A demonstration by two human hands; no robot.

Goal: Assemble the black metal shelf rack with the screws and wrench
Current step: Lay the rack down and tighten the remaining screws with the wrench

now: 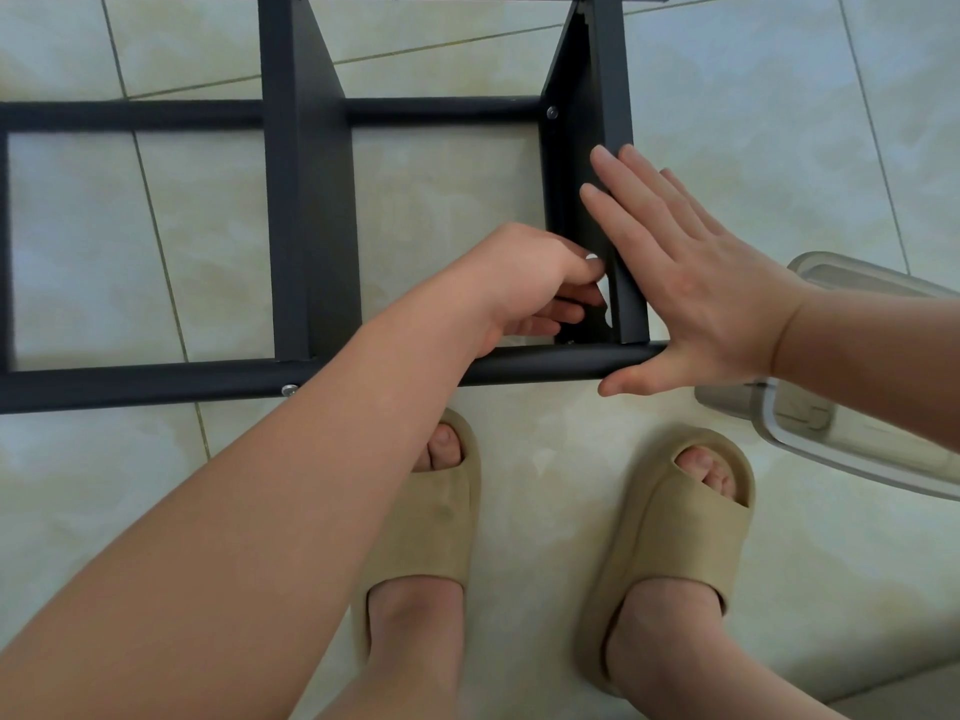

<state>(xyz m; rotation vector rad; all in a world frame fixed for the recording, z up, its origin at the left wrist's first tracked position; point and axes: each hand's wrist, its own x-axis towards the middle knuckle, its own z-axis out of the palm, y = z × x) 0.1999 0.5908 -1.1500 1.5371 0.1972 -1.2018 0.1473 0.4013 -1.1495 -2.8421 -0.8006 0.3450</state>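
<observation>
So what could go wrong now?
The right hand only presses flat on the side panel, so it could slip out of line. The left hand has fingers in the tight corner beside it, where they could get pinched. Open-toed slippers sit close below the bar; a dropped part might hit toes.

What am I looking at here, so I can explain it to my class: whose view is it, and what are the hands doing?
This is one picture from a camera worn on a person's head, looking down. There is no machine, only two bare hands. A black rack lies on the tiled floor. The right hand presses flat against the rack's end panel. The left hand reaches inside that panel with curled fingers; whether it holds anything is hidden. A fitted screw shows higher up. A clear box sits at the right. The person wears slippers.
</observation>
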